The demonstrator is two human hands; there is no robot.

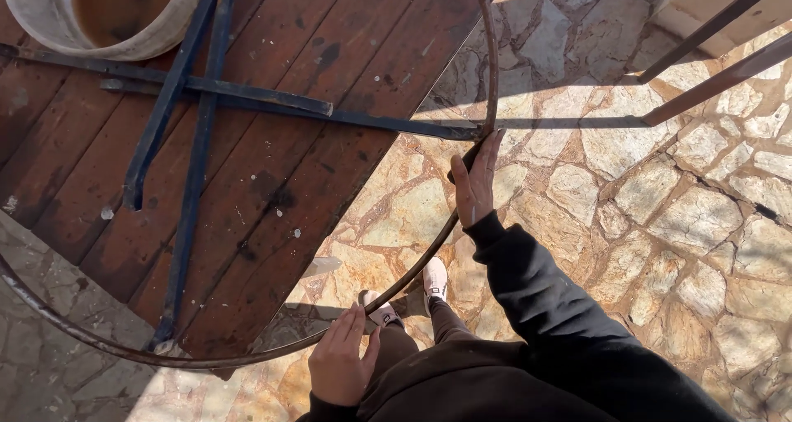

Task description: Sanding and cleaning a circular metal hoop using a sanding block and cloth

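Fingers of the left hand (340, 364), loosely together, rest flat against the rusty metal ring (429, 257) at its near arc. Right hand (476, 184) curls onto the ring's rim farther up. Ring frames a wooden tabletop (272, 141) with blue metal bars (194, 125), over stone paving (643, 207).

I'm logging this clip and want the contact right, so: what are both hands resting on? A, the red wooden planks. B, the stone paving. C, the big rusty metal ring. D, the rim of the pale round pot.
C: the right hand and the left hand both lie along the rusty metal ring, well away from the pale pot at the top left.
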